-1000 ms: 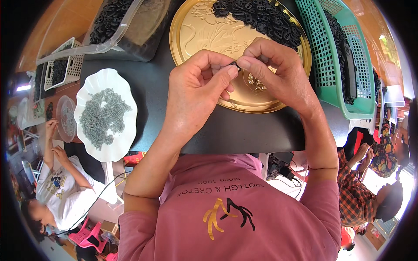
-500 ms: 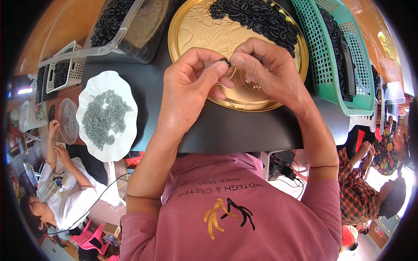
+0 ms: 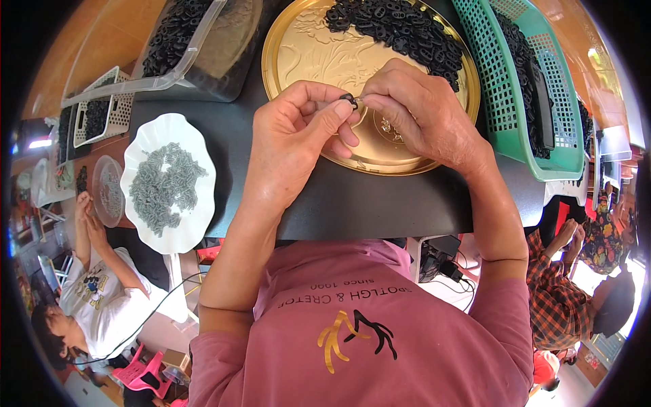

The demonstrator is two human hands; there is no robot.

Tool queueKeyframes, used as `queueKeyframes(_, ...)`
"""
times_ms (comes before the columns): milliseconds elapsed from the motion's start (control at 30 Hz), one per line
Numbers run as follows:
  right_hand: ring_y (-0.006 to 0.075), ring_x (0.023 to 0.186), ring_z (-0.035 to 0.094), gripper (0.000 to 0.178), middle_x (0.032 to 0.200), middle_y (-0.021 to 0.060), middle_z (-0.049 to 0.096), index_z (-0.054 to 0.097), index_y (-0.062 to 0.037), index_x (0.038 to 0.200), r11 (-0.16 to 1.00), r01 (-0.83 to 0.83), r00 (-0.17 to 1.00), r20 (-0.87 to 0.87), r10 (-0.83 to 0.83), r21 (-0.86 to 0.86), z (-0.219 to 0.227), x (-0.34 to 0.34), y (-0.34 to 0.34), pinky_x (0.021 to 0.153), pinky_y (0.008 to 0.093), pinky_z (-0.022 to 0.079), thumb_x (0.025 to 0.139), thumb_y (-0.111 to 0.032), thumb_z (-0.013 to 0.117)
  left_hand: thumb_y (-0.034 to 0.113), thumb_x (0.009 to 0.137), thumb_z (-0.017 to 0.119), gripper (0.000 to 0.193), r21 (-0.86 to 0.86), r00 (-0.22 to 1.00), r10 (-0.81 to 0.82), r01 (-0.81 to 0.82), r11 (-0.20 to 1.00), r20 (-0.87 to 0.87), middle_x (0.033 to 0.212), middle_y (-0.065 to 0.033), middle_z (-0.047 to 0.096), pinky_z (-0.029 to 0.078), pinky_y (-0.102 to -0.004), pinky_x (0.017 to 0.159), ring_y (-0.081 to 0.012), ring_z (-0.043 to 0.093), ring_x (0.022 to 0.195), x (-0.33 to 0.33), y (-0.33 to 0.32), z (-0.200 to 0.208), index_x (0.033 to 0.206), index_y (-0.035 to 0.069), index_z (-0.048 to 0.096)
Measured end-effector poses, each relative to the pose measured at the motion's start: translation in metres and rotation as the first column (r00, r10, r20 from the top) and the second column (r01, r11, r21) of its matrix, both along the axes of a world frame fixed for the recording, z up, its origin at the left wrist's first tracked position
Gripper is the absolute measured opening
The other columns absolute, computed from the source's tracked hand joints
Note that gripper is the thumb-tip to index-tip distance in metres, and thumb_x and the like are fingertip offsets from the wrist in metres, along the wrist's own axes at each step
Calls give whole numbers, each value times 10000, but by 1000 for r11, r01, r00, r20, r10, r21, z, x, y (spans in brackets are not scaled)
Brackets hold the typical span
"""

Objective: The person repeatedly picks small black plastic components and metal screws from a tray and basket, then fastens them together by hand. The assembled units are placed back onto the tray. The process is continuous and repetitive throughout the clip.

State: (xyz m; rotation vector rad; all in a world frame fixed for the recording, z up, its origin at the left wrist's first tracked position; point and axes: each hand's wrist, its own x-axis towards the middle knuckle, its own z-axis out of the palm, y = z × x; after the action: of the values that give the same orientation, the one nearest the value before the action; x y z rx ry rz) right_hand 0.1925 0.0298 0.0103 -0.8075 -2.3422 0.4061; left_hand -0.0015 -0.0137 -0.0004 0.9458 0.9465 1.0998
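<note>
Between the thumb and fingers of my left hand (image 3: 288, 139) is a small black plastic piece with holes (image 3: 348, 100). My right hand (image 3: 424, 119) pinches a tiny metallic pin-like piece (image 3: 361, 100) against its right side; how far it goes in is too small to tell. Both hands are over the near part of a round gold tray (image 3: 295, 57). At the tray's far side lies a heap of similar black pieces (image 3: 407, 34). Left of my forearm, a white scalloped dish (image 3: 182, 237) holds many small grey screw-like pieces (image 3: 163, 200).
A green plastic basket (image 3: 500, 102) of black parts stands on the right of the dark table (image 3: 380, 203). At the far left is a clear bin (image 3: 217, 78) with black pieces, beside a white basket (image 3: 122, 121). Two people (image 3: 112, 292) (image 3: 563, 298) sit to either side.
My right hand has rolled, its back now turned more upward, and the tiny metallic piece shows at the black piece. My left hand has barely shifted. The person at left has brought their hands together.
</note>
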Motion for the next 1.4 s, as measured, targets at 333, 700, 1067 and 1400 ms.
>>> queueKeyframes(333,284,712,578,109,767,100,511,570,-16,846,1000,1,1000,-1,-1,7,0,-5,-6,587,376,491,768,-52,637,44,889,620,106,12,1000,6,-6,1000,-27,784,-80,654,529,-216,572,-109,637,655,2,0,1,947,-43,604)
queueKeyframes(700,300,749,567,98,767,119,501,552,-4,841,996,-20,1000,7,20,-87,2,-7,-10,647,385,487,773,-33,616,22,883,617,69,43,997,-2,5,999,-72,761,-68,649,522,-220,572,-98,623,639,1,0,3,918,-37,609)
queueKeyframes(1067,324,696,586,134,741,128,518,524,-16,836,991,-21,999,24,25,-136,7,-6,-12,587,396,486,746,-44,620,3,882,602,38,21,988,-16,19,1000,-155,737,-61,641,505,-221,566,-85,610,640,4,-2,4,888,-34,609)
queueKeyframes(1400,338,694,574,84,755,139,538,559,-13,855,988,30,1000,4,-29,-153,9,-6,-13,601,403,470,800,-46,612,18,890,606,64,23,1000,-19,19,1000,-7,766,-84,652,537,-229,587,-114,635,656,5,2,1,919,-39,607)
